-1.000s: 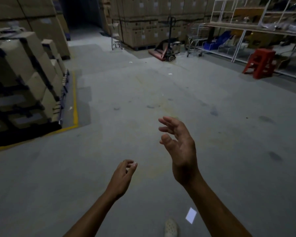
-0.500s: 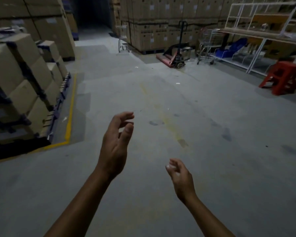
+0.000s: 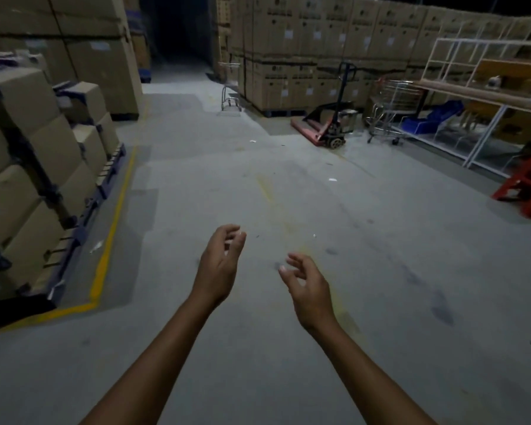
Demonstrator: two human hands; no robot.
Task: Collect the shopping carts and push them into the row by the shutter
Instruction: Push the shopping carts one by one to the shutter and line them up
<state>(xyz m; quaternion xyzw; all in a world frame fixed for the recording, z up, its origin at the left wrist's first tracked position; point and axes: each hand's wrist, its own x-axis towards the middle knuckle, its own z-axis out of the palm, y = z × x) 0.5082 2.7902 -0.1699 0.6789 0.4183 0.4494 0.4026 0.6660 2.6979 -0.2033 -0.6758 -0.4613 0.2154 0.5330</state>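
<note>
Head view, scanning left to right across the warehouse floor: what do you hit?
Palletised boxes → far shopping cart → red pallet jack → shopping cart by the rack → blue bins → red stool.

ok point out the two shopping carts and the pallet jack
right shopping cart [image 3: 393,95], head view, on its wire basket
far shopping cart [image 3: 231,101], head view, on its lower frame
pallet jack [image 3: 307,128], head view, on its red forks

Single view: head-worn, wide-angle. It looks forward and down over the grey concrete floor [image 3: 288,185], along a warehouse aisle. Left hand [image 3: 218,265] and right hand [image 3: 307,286] sit nearest the lens, low centre. Stacked brown cardboard boxes [image 3: 28,148] are close at frame left. Silver wire shopping cart [image 3: 390,108] and white metal shelving [image 3: 478,87] are far off, upper right. Verticals lean towards the borders.
</note>
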